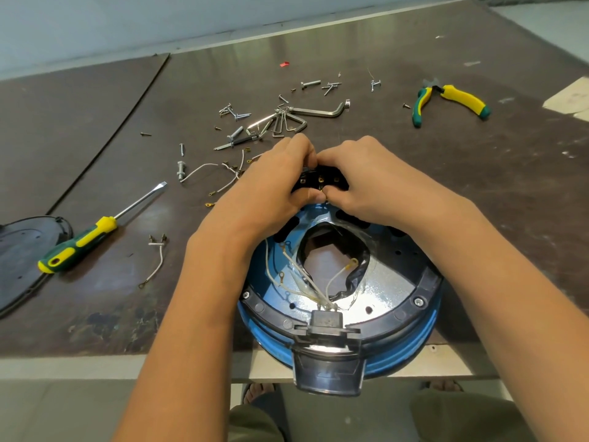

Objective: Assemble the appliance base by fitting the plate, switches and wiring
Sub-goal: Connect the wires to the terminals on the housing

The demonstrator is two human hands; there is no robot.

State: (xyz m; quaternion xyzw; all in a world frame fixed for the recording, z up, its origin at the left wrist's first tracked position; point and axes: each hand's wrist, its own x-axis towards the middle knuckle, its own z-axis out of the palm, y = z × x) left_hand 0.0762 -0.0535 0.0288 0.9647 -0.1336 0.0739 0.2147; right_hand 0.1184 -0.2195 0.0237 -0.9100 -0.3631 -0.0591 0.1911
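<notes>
Blue base (387, 293) overhangs the table (95, 314) edge; left hand (271, 186) and right hand (366, 177) pinch the switch block (331, 180) at far rim.

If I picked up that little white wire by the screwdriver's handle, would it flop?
Probably droops some: the white wire is thin and lies in a loose curve. Likely very light for its length. Its small metal end terminals might snag.

The place looks like a small repair workshop. A scuffed brown worktable (478, 202) is strewn with loose screws (237, 115), hex keys (318, 112), a flat screwdriver (79, 244), pliers (462, 97) and cut wire leads (197, 169), below a plain pale wall (95, 27).
</notes>
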